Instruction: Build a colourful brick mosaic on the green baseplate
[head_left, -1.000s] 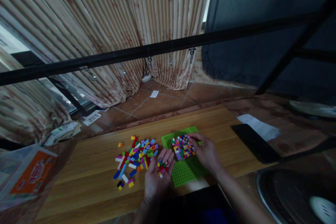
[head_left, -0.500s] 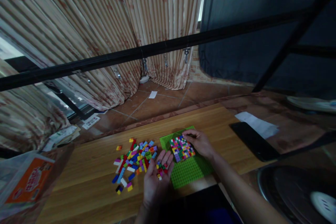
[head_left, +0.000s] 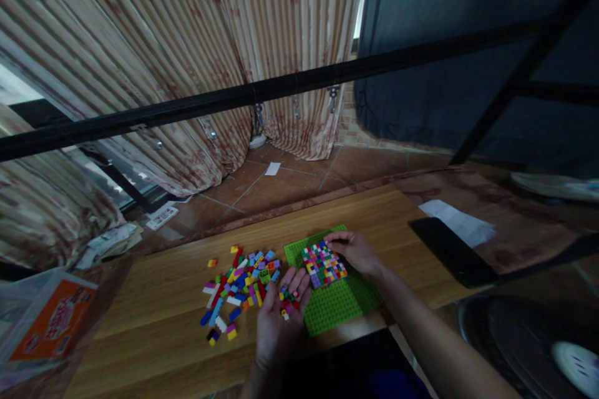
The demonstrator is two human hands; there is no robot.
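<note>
My left hand [head_left: 279,327] is palm up and cupped, with several small toy bricks [head_left: 287,304] in red, green, yellow and other colours lying in it. My right hand [head_left: 358,254] reaches over the green baseplate [head_left: 334,307]. Its thumb and index finger are pinched at the upper right corner of a multicoloured patch of small bricks [head_left: 324,265] fixed on the plate. Whatever is between those fingertips is too small or hidden to make out. Left of my left hand, a loose pile of larger toy bricks [head_left: 241,280] spreads over the wooden table.
The wooden table [head_left: 154,305] carries a black phone-like slab [head_left: 453,251] at its right end, beside white paper [head_left: 458,222]. A clear plastic box [head_left: 47,324] with an orange label stands at the left. A black metal rail [head_left: 299,78] crosses before the curtains [head_left: 187,25].
Hardly anything differs. My right fingertips stay at the patch's upper right corner, with only a slight shift of the hand. My left hand keeps still with its bricks.
</note>
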